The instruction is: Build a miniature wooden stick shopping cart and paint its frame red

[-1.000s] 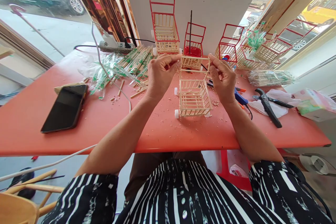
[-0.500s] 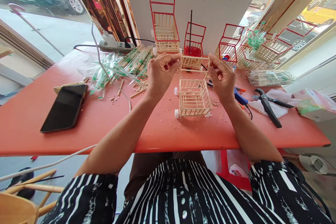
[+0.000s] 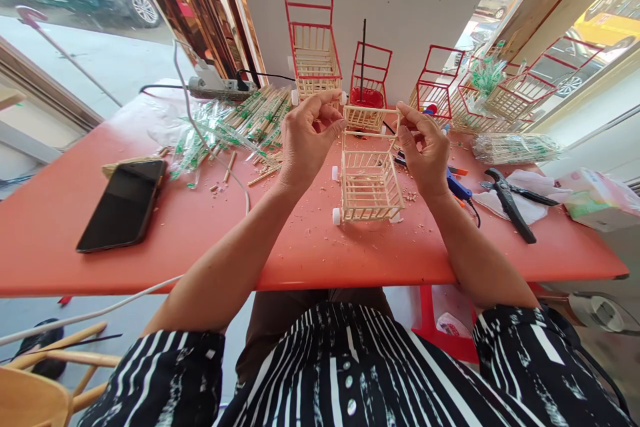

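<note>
A miniature shopping cart [image 3: 373, 188] of thin, unpainted sticks stands on white wheels in front of me. Its upright handle frame rises at the far end, between both hands. My left hand [image 3: 307, 143] is closed, thumb and fingers at the left side of that handle; its index finger is lifted a little. On the other side, my right hand [image 3: 424, 150] pinches the handle's right upper corner between thumb and index finger. The exact contact at the left fingertips is partly hidden.
Red-trimmed carts [image 3: 316, 60] stand along the wall. Wrapped stick bundles [image 3: 260, 113], a phone [image 3: 123, 207] and a white cable [image 3: 220, 163] lie left. To the right are a blue glue gun [image 3: 457, 185], black-handled cutters [image 3: 513, 207] and a tissue pack [image 3: 603, 197]. Shavings dot the orange table [image 3: 300, 260].
My left index finger has lifted slightly up from the handle's corner. The right hand and the cart look nearly unmoved.
</note>
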A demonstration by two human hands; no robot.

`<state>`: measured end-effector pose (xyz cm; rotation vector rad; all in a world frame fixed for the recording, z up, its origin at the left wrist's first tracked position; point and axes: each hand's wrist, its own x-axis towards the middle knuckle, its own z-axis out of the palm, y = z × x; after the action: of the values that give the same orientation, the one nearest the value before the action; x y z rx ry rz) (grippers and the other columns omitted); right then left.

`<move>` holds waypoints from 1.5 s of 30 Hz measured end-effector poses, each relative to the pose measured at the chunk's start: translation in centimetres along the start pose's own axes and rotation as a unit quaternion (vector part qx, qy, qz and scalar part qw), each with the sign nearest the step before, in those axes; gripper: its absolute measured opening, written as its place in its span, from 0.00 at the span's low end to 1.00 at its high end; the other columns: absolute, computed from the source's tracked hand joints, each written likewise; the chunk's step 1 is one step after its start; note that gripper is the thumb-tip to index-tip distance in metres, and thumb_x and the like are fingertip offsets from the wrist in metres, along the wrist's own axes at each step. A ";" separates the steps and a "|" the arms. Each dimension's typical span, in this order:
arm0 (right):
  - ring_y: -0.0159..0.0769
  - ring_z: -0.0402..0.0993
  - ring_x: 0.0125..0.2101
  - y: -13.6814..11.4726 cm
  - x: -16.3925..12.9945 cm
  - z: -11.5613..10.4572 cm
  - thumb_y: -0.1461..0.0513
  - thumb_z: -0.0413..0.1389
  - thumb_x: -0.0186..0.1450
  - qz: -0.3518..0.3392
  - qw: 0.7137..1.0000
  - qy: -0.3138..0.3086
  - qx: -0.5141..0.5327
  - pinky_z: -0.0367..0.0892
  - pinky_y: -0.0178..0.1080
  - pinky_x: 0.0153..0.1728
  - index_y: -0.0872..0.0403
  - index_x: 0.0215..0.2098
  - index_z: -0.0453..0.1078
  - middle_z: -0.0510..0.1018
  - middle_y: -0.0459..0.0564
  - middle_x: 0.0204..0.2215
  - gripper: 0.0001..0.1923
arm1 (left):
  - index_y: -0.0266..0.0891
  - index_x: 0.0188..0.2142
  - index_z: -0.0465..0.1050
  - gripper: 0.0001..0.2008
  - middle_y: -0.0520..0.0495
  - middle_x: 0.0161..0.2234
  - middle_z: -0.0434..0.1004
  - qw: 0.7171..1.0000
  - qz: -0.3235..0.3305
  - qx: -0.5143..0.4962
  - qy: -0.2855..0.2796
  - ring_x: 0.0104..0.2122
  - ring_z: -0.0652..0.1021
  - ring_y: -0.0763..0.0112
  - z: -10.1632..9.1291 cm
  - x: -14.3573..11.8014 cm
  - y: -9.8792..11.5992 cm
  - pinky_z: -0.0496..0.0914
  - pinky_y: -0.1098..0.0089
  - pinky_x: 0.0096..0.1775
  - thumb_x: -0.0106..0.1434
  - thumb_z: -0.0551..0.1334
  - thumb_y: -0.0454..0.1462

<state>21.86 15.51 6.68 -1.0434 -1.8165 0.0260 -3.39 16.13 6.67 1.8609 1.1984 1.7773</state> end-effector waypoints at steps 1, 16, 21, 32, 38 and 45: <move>0.43 0.84 0.46 0.0 0.0 0.0 0.49 0.52 0.80 -0.002 1.000 0.000 0.001 0.83 0.49 0.46 0.41 0.70 0.76 0.86 0.51 0.53 0.25 | 0.49 0.56 0.87 0.18 0.49 0.37 0.89 1.000 -0.001 0.000 0.002 0.35 0.82 0.68 0.0 0.0 0.0 0.77 0.66 0.38 0.66 0.75 0.40; 0.44 0.86 0.51 -0.3 0.0 0.0 0.51 0.51 0.80 0.006 1.000 -0.002 0.001 0.83 0.50 0.48 0.42 0.69 0.77 0.86 0.51 0.57 0.24 | 0.49 0.49 0.90 0.12 0.47 0.37 0.89 1.000 0.007 0.000 -0.001 0.35 0.83 0.66 0.0 -0.1 0.4 0.78 0.65 0.39 0.68 0.74 0.45; 0.45 0.86 0.52 -0.6 -0.1 -0.2 0.53 0.52 0.79 0.005 1.000 0.003 0.006 0.83 0.50 0.49 0.44 0.68 0.78 0.86 0.52 0.58 0.24 | 0.48 0.49 0.91 0.12 0.48 0.37 0.89 1.000 0.009 0.004 0.000 0.35 0.83 0.67 0.0 -0.2 0.5 0.78 0.66 0.39 0.68 0.74 0.45; 0.46 0.85 0.52 -0.5 -0.1 -0.2 0.51 0.50 0.80 0.007 1.000 0.002 -0.027 0.84 0.51 0.50 0.41 0.69 0.78 0.86 0.50 0.60 0.25 | 0.49 0.48 0.90 0.10 0.48 0.37 0.89 1.000 0.013 0.009 0.004 0.37 0.85 0.66 0.1 -0.1 0.4 0.80 0.65 0.41 0.68 0.75 0.41; 0.47 0.85 0.54 -0.7 0.0 -0.3 0.51 0.50 0.81 0.001 1.000 0.001 -0.025 0.84 0.52 0.52 0.42 0.69 0.78 0.87 0.51 0.59 0.24 | 0.48 0.48 0.90 0.10 0.49 0.37 0.90 1.000 0.002 -0.005 -0.002 0.39 0.86 0.66 0.1 0.0 0.2 0.82 0.66 0.42 0.67 0.75 0.40; 0.47 0.86 0.53 -0.7 0.0 -0.2 0.50 0.51 0.80 0.007 1.000 0.007 -0.011 0.84 0.53 0.51 0.42 0.68 0.79 0.87 0.50 0.59 0.24 | 0.48 0.47 0.90 0.09 0.49 0.37 0.90 1.000 -0.007 -0.020 0.003 0.38 0.87 0.67 0.2 0.0 0.0 0.82 0.68 0.41 0.67 0.75 0.41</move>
<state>21.57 14.97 7.08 -1.0696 -1.7999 0.0082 -3.18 16.21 6.67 1.8218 1.1678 1.7871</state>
